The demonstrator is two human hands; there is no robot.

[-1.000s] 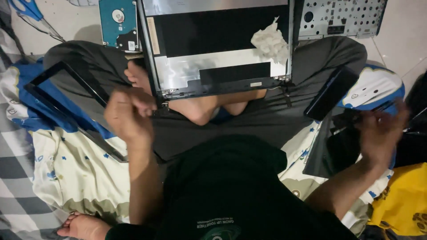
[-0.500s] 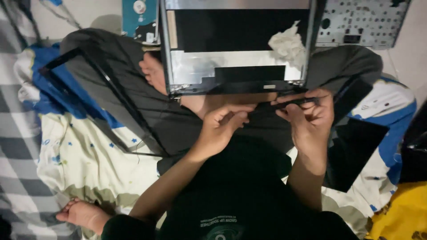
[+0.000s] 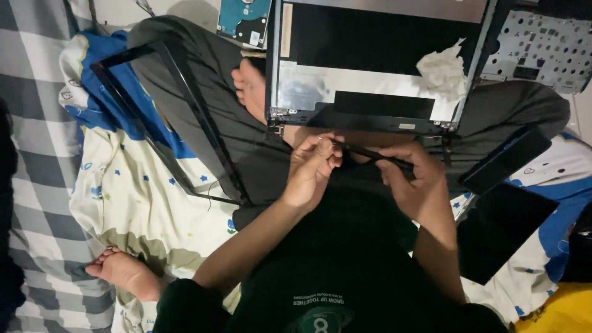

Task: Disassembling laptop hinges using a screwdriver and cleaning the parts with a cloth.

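Both hands work just below the laptop lid [image 3: 376, 68]: left hand [image 3: 311, 172] and right hand [image 3: 412, 179] pinch the thin black strip [image 3: 370, 152] between them. Best held level, gently, without bending.

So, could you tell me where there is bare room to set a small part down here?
The patterned sheet between the black bezel frame and the bare foot is free. It is crowded at the laptop lid, where both hands, left and right, hold a thin black strip.
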